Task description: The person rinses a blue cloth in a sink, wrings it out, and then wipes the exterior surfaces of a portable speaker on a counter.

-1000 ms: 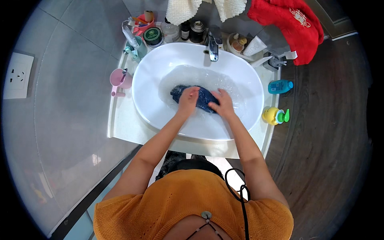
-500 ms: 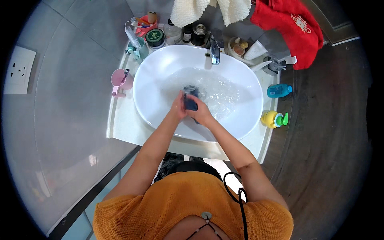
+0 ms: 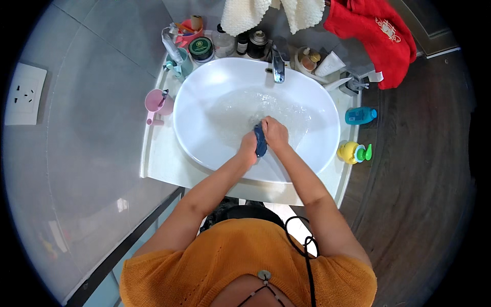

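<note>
A dark blue wet cloth (image 3: pixel 260 140), bunched into a narrow strip, is held between my two hands over the near half of the white oval basin (image 3: pixel 197 153). My left hand (image 3: pixel 248 145) is closed on its left side. On the other side my right hand (image 3: pixel 276 131) grips its upper end with the fingers curled in. Rippling water (image 3: pixel 240 110) lies in the basin beyond my hands. The metal tap (image 3: pixel 277 69) reaches over the far rim. The cloth's exact kind cannot be made out.
Left of the basin stand a pink cup (image 3: pixel 157 104) and a teal cup (image 3: pixel 183 65). Jars, including a green-lidded one (image 3: pixel 201 48), line the back. At right are a blue bottle (image 3: pixel 359 115) and a yellow pump bottle (image 3: pixel 352 152). A red towel (image 3: pixel 368 38) hangs behind.
Both hands have shifted slightly right with the cloth. The cloth was spread longer and is now squeezed narrower, with my right hand farther up on it. The water is less foamy.
</note>
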{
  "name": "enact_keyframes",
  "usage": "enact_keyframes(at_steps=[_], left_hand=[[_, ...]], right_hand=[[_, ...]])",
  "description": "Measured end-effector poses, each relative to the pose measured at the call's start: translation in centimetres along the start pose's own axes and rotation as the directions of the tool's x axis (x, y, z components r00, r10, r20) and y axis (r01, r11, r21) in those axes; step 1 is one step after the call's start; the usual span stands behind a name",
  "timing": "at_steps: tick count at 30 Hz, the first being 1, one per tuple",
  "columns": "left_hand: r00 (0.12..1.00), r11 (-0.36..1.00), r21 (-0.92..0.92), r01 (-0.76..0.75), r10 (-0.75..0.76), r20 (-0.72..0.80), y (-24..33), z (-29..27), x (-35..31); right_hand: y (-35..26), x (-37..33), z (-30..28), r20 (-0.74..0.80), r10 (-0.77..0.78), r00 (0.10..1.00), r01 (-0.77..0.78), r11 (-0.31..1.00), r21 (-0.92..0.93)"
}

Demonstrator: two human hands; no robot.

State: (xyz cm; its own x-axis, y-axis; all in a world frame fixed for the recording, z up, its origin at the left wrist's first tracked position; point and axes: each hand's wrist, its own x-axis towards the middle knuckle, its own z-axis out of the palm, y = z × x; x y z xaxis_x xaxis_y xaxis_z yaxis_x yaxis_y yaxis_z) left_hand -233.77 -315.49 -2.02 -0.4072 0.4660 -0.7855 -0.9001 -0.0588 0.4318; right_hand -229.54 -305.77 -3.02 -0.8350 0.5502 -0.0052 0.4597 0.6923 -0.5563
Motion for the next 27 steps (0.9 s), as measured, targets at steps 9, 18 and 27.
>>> enact_keyframes(at_steps=[9,18,27], left_hand=[[0.904,0.873,0.296,-0.387,0.423,-0.065,6.0,-5.7,2.5],[0.999,0.983,-0.179,-0.038,0.034,-0.024,1.2,-6.8,4.0],[0.942,0.947,-0.023,0.32,-0.316,0.117,0.6,-3.1,0.8]], right_hand=[[4.1,-0.8,-3.1,0.104,-0.202,0.974,0.226,0.808,-0.545],[3.4,-3.9,2.1,0.41,-0.239,0.88,0.379,0.874,-0.305],[-2.8,-1.2,-4.2,0.577,-0.102,0.81,0.457,0.727,-0.513]])
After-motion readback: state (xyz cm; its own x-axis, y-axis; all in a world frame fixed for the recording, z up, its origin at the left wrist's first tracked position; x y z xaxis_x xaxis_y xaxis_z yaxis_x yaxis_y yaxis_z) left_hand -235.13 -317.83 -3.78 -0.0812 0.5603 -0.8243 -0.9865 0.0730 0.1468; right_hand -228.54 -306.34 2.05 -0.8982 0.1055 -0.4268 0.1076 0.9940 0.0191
